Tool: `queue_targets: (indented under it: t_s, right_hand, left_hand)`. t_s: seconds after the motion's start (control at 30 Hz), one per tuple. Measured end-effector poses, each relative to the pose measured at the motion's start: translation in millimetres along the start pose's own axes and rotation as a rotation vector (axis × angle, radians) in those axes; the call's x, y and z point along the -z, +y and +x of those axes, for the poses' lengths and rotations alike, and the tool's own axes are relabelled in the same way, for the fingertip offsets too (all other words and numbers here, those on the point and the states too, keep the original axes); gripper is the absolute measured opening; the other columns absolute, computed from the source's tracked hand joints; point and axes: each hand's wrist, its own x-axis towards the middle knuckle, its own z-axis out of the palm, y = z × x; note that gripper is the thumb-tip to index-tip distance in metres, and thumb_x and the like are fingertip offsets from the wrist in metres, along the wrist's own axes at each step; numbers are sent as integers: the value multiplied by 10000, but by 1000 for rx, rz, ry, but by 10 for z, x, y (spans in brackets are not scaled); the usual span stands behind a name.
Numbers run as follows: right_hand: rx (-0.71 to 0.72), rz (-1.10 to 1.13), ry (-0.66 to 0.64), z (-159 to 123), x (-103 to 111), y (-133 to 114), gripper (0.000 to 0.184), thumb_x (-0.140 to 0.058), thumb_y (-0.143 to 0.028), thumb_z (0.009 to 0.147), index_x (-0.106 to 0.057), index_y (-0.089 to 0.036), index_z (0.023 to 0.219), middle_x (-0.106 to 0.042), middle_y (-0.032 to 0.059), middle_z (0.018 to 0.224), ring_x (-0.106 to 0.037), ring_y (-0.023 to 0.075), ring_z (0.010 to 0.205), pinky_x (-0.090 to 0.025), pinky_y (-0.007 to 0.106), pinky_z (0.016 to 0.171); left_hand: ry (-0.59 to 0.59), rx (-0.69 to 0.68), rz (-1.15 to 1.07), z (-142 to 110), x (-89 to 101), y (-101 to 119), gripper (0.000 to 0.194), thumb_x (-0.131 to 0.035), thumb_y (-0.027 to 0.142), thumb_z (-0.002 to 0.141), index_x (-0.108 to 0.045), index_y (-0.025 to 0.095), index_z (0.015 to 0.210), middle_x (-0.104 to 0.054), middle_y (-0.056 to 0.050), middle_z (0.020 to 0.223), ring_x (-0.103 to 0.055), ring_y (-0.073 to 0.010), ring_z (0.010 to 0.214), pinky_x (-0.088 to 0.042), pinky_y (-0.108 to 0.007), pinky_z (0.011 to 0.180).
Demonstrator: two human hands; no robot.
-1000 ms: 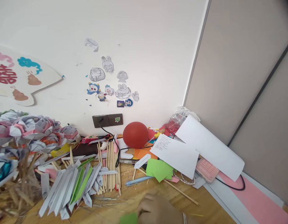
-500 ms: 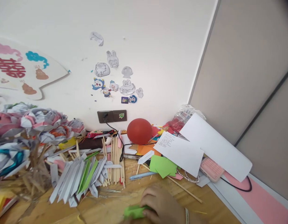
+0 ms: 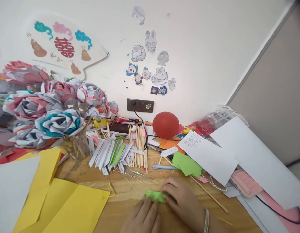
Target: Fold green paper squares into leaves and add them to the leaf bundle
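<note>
A small folded strip of green paper lies on the wooden table in front of me. My right hand, wearing a bracelet, grips the strip's right end between its thumb and fingers. The fingers of my left hand press down on the strip's lower edge from the near side, and its thumb is hidden. Just beyond my right hand lie several green paper sheets and a light blue pen. A pile of folded white and green paper strips sits further back on the left.
Paper flowers stand at the left above yellow sheets. Wooden sticks and a red balloon are by the wall. White paper, a pink calculator-like object and a loose stick lie to the right.
The view has swung left and the hands sit higher in it. My left hand has come into sight on the green strip; my right hand still holds the strip.
</note>
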Motion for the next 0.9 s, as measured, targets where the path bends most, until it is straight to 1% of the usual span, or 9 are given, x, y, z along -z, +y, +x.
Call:
queue_targets:
  t_s: [0.1,0.23,0.33,0.47,0.57,0.63,0.77,0.9]
  right_hand:
    - [5,19,10,-4,-2,7,121,-533,-82,827,-598,-178,861,-587,38,897,-528,180,838,-427,297,741]
    - [-11,32,14,-2,23,-1,63,-603,-126,798,-588,-179,828,-579,32,899,-513,188,854,-419,306,747]
    - [-41,46,17,7,30,-11,110,-637,-102,756,-572,-181,798,-572,21,879,-505,185,845,-414,301,736]
    - [-63,56,13,26,20,-12,138,-617,-64,738,-560,-183,778,-565,17,861,-500,185,842,-410,302,738]
    - [-71,54,0,41,19,-10,93,-621,-113,762,-559,-182,766,-560,20,848,-498,188,837,-407,305,732]
    - [-77,63,-8,49,27,-18,101,-655,-155,758,-557,-178,765,-555,23,851,-497,191,841,-403,307,731]
    - [-111,67,-25,58,53,-46,177,-719,-200,719,-550,-177,766,-549,18,854,-489,193,838,-394,310,734]
    - [-149,53,-41,57,58,-50,191,-721,-212,722,-534,-172,733,-547,15,824,-485,190,816,-383,301,711]
  left_hand:
    - [3,19,3,8,-3,8,295,-308,122,910,-580,175,808,-677,-23,904,-606,-195,881,-443,-329,801]
    - [12,49,3,21,-8,17,331,-280,136,923,-580,176,789,-678,-10,892,-607,-190,879,-429,-324,811]
    - [5,43,3,18,-2,14,290,-313,138,910,-579,177,801,-673,-8,902,-599,-189,892,-420,-319,807]
    - [-21,49,10,3,-2,14,270,-324,148,892,-583,173,817,-675,-14,913,-589,-206,903,-410,-332,809]
    - [-69,45,19,4,4,20,207,-380,177,874,-586,176,845,-673,-22,942,-580,-207,925,-408,-332,815]
    - [-96,41,26,15,16,25,179,-411,187,863,-589,177,856,-676,-18,945,-577,-203,936,-406,-326,823]
    - [-72,69,36,34,26,32,225,-376,149,860,-599,174,844,-690,-3,914,-591,-199,915,-403,-323,820]
    - [-54,76,28,32,17,32,241,-362,145,866,-598,177,828,-690,3,881,-596,-197,902,-404,-325,817]
